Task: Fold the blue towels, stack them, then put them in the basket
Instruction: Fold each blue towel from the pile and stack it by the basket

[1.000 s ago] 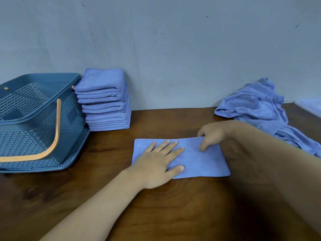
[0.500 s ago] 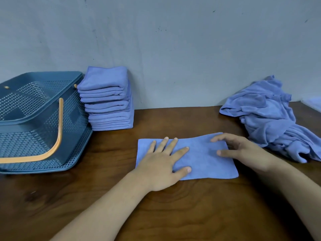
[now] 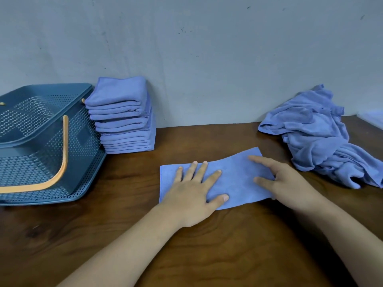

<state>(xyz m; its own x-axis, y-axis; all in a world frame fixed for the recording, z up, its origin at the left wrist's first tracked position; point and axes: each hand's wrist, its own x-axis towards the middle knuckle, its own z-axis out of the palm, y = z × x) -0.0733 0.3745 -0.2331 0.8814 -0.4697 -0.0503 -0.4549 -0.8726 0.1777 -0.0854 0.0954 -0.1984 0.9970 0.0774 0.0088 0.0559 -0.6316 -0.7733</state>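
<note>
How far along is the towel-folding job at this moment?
Done: a tall stack of folded blue towels stands beside the blue perforated plastic basket. In hand: left hand and right hand press one half-folded blue towel flat. Left: the crumpled blue towel pile, then loading the basket.

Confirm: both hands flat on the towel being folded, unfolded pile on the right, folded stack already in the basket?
Not quite. In the head view the folded stack stands on the table beside the basket, not in it. The rest holds: left hand and right hand lie on the towel, unfolded pile on the right.
</note>
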